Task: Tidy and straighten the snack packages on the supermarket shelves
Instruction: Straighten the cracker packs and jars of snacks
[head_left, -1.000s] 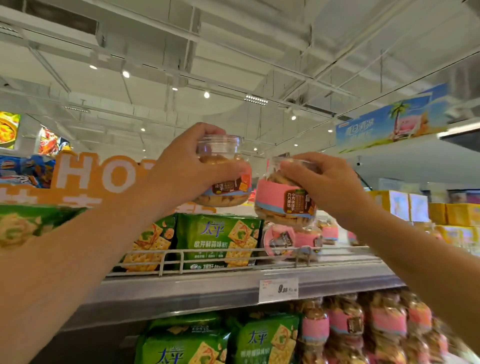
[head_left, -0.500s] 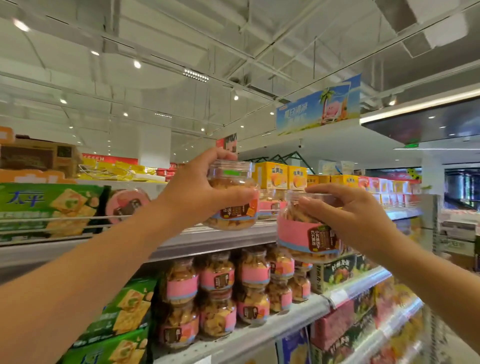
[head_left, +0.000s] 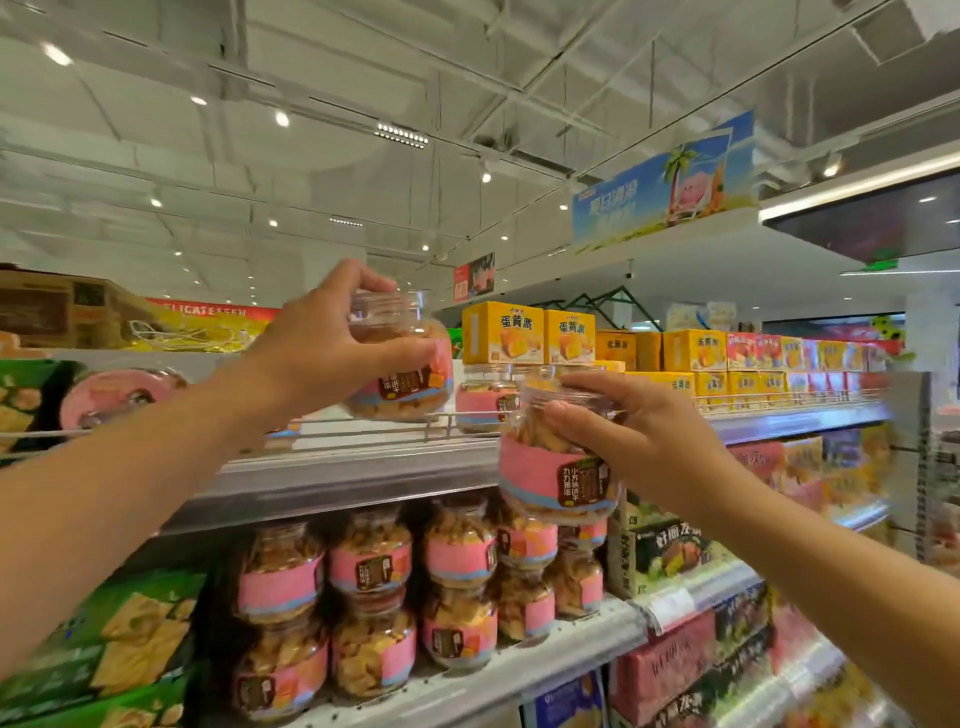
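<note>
I am looking up at supermarket shelves with both arms raised. My left hand (head_left: 332, 343) grips a clear plastic jar of biscuits (head_left: 402, 364) near its lid, fingers curled over the top and thumb across the pink label, holding it over the wire rail (head_left: 363, 431) at the front of the top shelf (head_left: 337, 478). My right hand (head_left: 639, 441) grips a second jar of the same biscuits (head_left: 550, 467) by its shoulder, lower and to the right, in front of the top shelf's edge. Farther back on the top shelf another pink-labelled jar (head_left: 485, 400) stands just behind the rail between my two hands, and yellow boxes (head_left: 524, 332) are lined up to the right. At far left sit green cracker packets (head_left: 21, 400) and a jar lying on its side (head_left: 119, 395). On the shelf below, matching jars (head_left: 415, 597) are stacked two high, with green packets (head_left: 119, 639) to their left.
</note>
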